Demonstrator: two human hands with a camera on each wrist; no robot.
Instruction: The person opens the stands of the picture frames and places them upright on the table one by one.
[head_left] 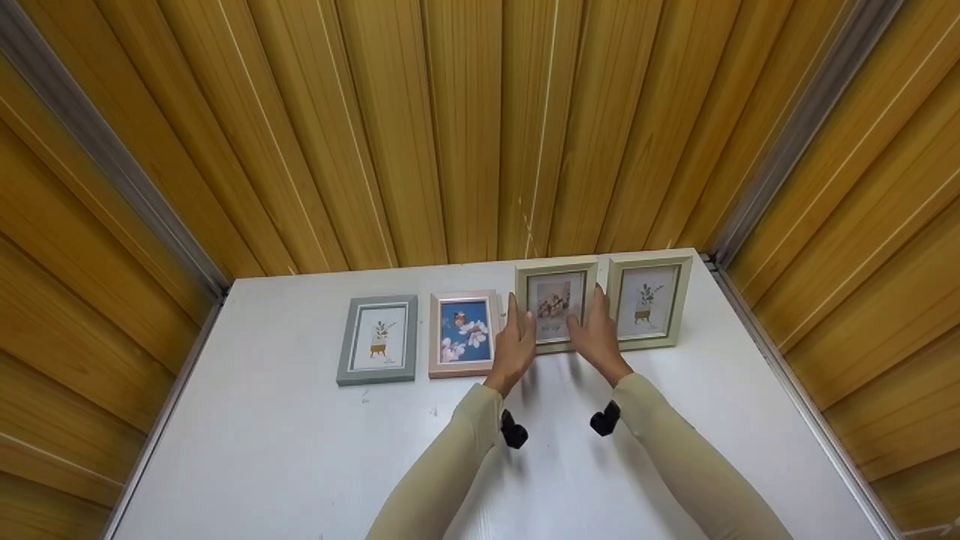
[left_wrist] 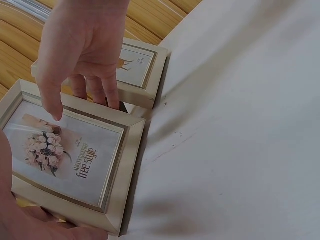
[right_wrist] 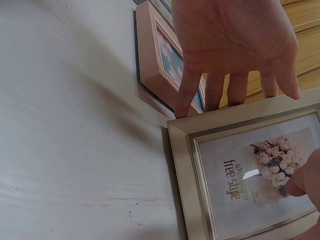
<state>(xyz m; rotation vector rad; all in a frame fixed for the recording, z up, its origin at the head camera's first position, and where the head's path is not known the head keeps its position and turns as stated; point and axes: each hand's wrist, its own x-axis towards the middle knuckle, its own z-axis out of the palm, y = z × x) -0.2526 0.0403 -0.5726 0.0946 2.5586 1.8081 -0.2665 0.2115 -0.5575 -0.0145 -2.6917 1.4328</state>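
A cream picture frame with a rose bouquet print and the words "free style" stands upright on the white table. My left hand holds its left side, fingers along the outer edge. On the opposite side my right hand grips it, thumb over the front and fingers against the side edge. A second cream frame, with a potted plant print, stands just right of my right hand. Left of my left hand is a pink frame with blossoms on blue. The right wrist view shows the pink frame beside my left fingers.
Farther left on the white table stands a grey-green frame with a plant print. Yellow wood-grain panels rise behind the table and at both sides. Grey metal posts run up the corners.
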